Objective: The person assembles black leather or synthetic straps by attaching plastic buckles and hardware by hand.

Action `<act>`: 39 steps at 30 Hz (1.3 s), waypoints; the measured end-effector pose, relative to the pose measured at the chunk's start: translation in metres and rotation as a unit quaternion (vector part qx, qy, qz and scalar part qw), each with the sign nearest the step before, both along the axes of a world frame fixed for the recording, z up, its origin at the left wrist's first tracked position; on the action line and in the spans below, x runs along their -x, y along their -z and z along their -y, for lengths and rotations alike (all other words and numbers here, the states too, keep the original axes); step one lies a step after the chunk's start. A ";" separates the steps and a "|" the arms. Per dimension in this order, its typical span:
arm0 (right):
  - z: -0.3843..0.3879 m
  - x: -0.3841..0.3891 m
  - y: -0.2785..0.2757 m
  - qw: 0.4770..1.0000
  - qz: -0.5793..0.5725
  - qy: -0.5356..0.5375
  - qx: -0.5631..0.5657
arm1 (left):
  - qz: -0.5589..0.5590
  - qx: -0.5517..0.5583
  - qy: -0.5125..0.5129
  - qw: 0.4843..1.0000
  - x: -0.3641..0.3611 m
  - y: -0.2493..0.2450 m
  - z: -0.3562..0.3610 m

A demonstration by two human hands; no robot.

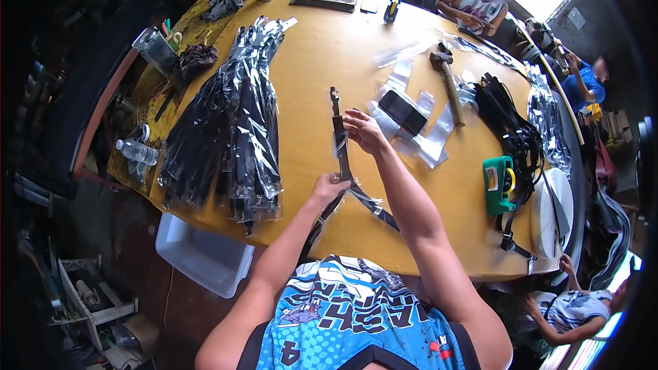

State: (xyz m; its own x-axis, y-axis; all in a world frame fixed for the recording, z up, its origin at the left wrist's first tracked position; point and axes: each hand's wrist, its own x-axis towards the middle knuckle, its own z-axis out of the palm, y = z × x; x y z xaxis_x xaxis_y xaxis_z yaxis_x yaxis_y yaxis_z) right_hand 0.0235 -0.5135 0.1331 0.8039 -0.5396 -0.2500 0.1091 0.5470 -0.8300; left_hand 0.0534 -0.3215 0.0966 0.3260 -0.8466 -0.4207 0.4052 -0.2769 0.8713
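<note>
A black strap [337,123] with a buckle-like end piece lies lengthwise in front of me, partly inside a clear plastic sleeve [346,154]. My left hand [327,186] is closed on the strap's lower part, where it splits into two tails. One tail [384,216] runs down to the right, the other passes below my left hand. Higher up, my right hand [364,130] has its fingers curled at the strap's right side, at the sleeve's edge; the exact grip is partly hidden.
Left of my hands lies a large pile of plastic-wrapped black straps [236,116]. To the right are a phone [403,111] on clear sleeves, a hammer [449,85], a green tape dispenser [498,185] and loose black straps [504,109]. Other people sit around the yellow table [308,48].
</note>
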 end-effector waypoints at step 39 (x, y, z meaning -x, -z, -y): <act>-0.107 0.125 0.017 0.819 -0.330 0.170 0.438 | 0.068 0.006 -0.046 0.997 -0.017 0.044 0.017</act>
